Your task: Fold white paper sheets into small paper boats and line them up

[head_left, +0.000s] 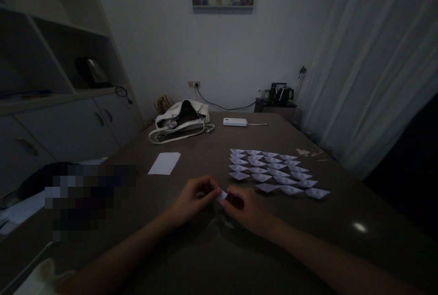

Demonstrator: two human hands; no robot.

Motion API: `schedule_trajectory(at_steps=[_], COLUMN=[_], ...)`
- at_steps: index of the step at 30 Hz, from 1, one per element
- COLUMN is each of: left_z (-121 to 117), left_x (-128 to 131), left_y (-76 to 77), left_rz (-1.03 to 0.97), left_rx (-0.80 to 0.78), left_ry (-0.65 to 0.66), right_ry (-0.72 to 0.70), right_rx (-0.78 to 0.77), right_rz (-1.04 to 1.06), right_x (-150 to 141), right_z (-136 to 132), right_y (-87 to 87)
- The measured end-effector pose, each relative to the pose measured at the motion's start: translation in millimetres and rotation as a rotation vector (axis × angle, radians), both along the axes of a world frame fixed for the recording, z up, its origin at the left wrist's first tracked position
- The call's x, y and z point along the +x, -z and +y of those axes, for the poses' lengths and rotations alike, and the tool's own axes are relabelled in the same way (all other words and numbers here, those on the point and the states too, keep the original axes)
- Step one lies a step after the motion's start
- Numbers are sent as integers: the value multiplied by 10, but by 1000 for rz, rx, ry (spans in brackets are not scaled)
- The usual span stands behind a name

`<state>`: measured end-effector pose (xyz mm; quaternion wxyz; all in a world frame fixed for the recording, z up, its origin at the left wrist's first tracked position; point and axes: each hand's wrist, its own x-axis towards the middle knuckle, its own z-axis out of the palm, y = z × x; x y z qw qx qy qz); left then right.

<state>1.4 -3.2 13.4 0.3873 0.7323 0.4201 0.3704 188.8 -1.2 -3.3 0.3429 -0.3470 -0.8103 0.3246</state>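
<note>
Between my two hands is a small folded piece of white paper (222,195), held just above the table. My left hand (196,196) pinches its left side between thumb and fingers. My right hand (247,208) grips the right side in the same way, its fingers curled. Much of the paper is hidden by the fingertips. To the right, several folded paper boats (262,177) stand in rows on the table. A stack of white paper sheets (164,163) lies flat beyond my left hand.
On the brown table (205,149) a white handbag (185,119) lies at the far left. A white power bank (235,122) with a short cable is at the far edge. Paper scraps (308,152) lie at the right. A blurred-out patch (85,194) covers the left side.
</note>
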Motion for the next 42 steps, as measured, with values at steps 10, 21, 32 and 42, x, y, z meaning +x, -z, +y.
schedule_trajectory(at_steps=[10,21,32,42], left_z=[8,22,16,-10], left_x=[-10,-6,-5,-5], left_y=[21,31,35,22], left_rz=[9,7,89,138], left_rx=[-13,1,79,91], left_ry=[17,12,-9,17], right_ry=[16,52,131,171], right_rx=[70,99,28,75], right_rz=[-90,-36,92,75], right_x=[0,5,1,-5], right_z=[-5,17,-5,21], right_y=[23,32,-15,15])
